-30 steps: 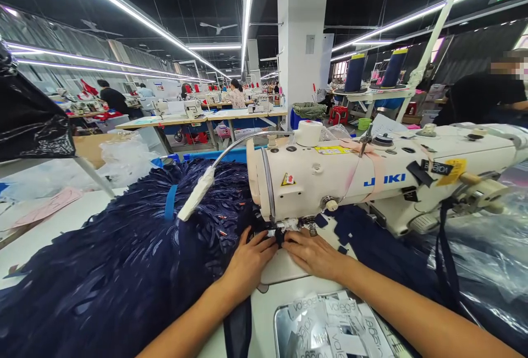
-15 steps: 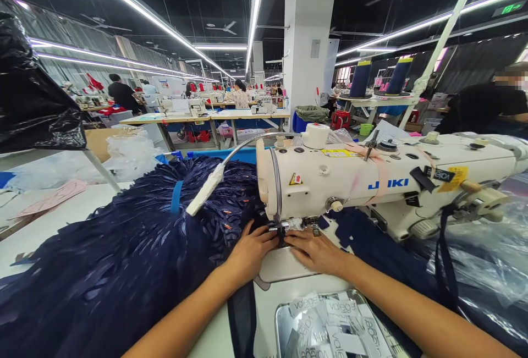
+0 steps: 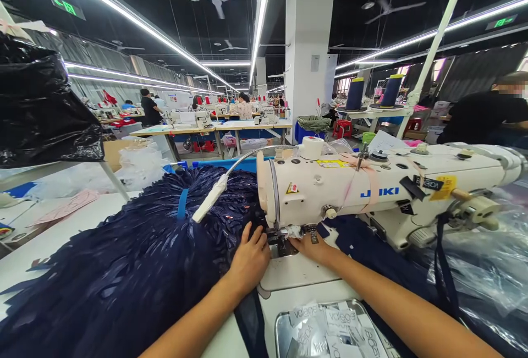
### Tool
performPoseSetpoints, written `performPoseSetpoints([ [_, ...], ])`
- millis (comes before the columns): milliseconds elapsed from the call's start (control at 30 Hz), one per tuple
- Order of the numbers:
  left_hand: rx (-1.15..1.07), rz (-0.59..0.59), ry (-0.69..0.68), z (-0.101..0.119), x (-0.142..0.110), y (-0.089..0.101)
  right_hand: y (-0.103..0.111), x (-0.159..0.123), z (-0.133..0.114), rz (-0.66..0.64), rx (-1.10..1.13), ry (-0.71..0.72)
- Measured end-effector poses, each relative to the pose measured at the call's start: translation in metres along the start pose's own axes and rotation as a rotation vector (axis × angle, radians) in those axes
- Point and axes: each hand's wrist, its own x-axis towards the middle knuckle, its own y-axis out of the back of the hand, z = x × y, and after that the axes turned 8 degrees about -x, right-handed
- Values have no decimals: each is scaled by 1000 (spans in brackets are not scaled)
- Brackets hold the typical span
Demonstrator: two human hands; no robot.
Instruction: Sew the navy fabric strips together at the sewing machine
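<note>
My left hand [image 3: 251, 256] lies just left of the needle area of a white sewing machine [image 3: 330, 185]. Its fingers are stretched and a little apart, resting against dark navy fabric. On the other side of the presser foot is my right hand [image 3: 312, 248], fingers drawn together and partly hidden under the machine head; what they hold cannot be made out. Bare metal plate [image 3: 282, 248] shows between the hands. A large heap of navy garment pieces [image 3: 124, 253] spreads to the left. A navy strap [image 3: 251, 319] hangs down below my left wrist.
A metal tray [image 3: 280, 322] of printed white labels [image 3: 340, 317] sits at the front. Clear plastic [image 3: 490, 253] lies at the right. A white-wrapped flexible lamp [image 3: 211, 198] arches over the heap. A black bag [image 3: 49, 105] hangs at left. Thread cones [image 3: 355, 94] stand behind; a person [image 3: 478, 108] sits at right.
My hands have moved apart from the needle, the left one leftward, the right one drawn in beneath the head. More of the metal plate shows. The camera view has tilted up slightly.
</note>
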Motion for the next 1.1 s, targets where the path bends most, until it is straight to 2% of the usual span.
performPoseSetpoints([
  [100, 112, -84, 35, 4, 1, 3, 7, -7, 2, -10, -139, 156],
  [200, 87, -200, 73, 3, 8, 7, 7, -13, 5, 66, -406, 402],
  [267, 44, -254, 77, 1, 13, 10, 5, -15, 8, 112, -518, 478],
  [433, -10, -288, 74, -2, 19, 16, 0, -20, 10, 115, -564, 470],
  [667, -33, -298, 84, -5, 20, 12, -11, -21, 18, 144, -573, 413],
  [867, -58, -321, 82, -7, 23, 10, -11, -22, 16, 75, -536, 383],
  [1100, -110, -276, 74, -8, 25, 7, -14, -25, 15, 49, -592, 318],
])
